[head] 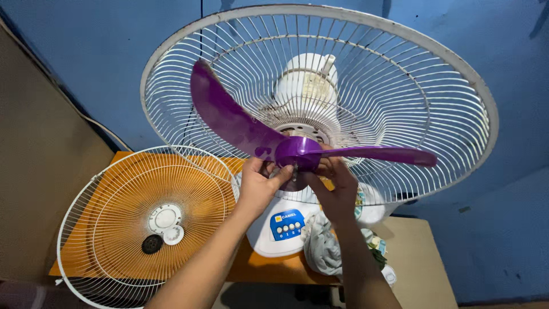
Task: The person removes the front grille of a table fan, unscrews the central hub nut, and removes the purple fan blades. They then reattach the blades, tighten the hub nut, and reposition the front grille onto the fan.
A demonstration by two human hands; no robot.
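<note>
Left hand [260,186] first: we have it raised to the purple plastic three-bladed fan propeller [297,150], fingers curled loosely around the underside of its hub, thumb pointing toward the small metal shaft at the centre. That propeller sits at the middle of the round white wire rear fan guard [171,54], which fills the upper part of our view in front of the blue wall [86,51]; one blade sweeps up to the left, another reaches out to the right. Further left and lower, the detached white wire front fan guard [137,226] lies flat on the orange wooden table [266,269], with a small black round cap [151,244] resting near its white centre disc. Below the hub stands the white fan base with a blue button panel [283,226]. Moving right, our right hand [337,191] grips the hub from the other side, fingers bent around it and touching the purple plastic. Beside that forearm, a crumpled grey cloth [323,249] lies on the table.
</note>
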